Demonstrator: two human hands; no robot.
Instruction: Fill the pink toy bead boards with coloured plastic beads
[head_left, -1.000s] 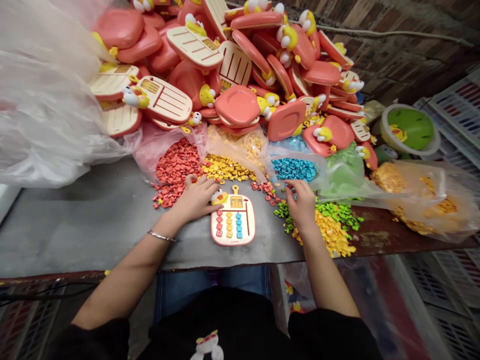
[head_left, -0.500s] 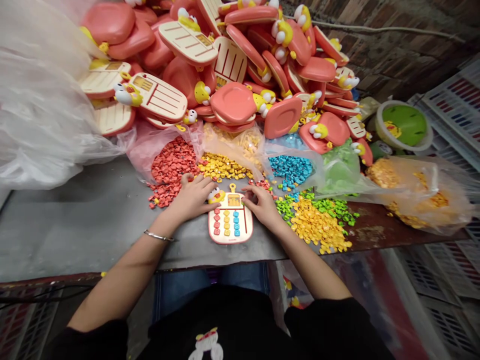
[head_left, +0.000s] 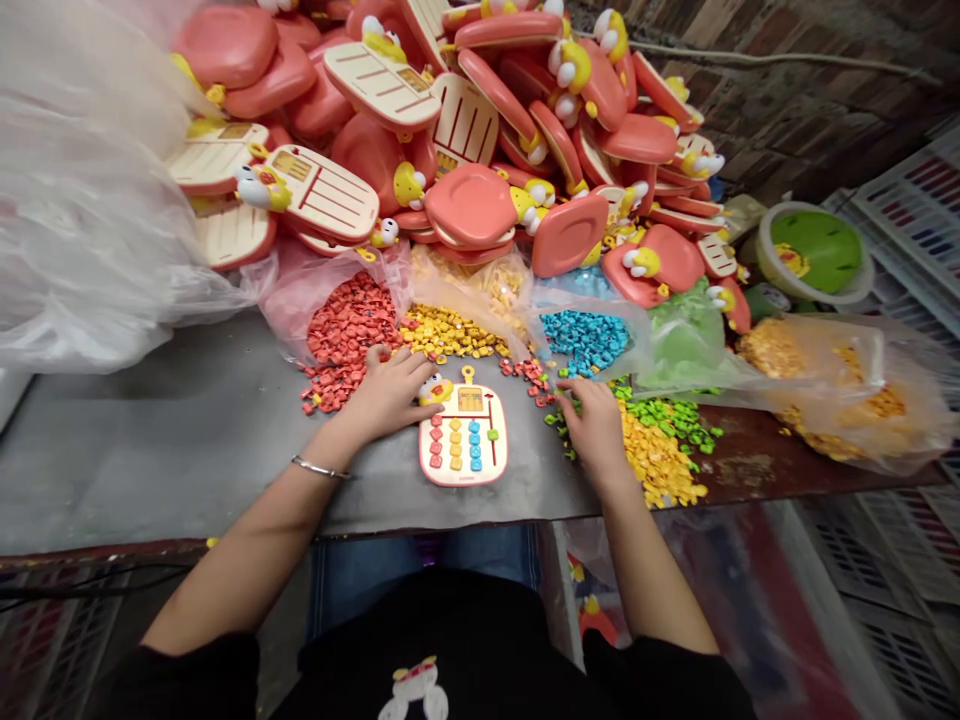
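- Here's the grey table, running from the left edge to the right, and everything sits on it.
- On the left, a big clear plastic sheet billows over the table's far corner.
- At the back, a huge pile of pink toys is stacked high, some face up, some face down, with yellow duck heads poking out.
- In front of the pile is a row of open bags: red buttons, yellow buttons, blue buttons, then a green bag and an orange bag well off to the right.
- A loose heap of yellow pieces is spilled near the table's front edge, with green pieces scattered just behind it.
- A green bowl stands far right, behind the orange bag.
- And the centrepiece: one toy lies face up and flat on the table, right in front of the person, between both hands. Its red, yellow and blue columns are filled.
- The left hand lies flat on the table, fingers loose and spread, fingertips touching the toy's top left corner by the duck head. It grips nothing.
- The right hand sits palm down on the green and yellow pieces, apart from the toy, fingers curled under. I cannot tell whether they pinch a piece.
- A thin bracelet circles the left wrist.
- A single green button sits in the toy's right column.
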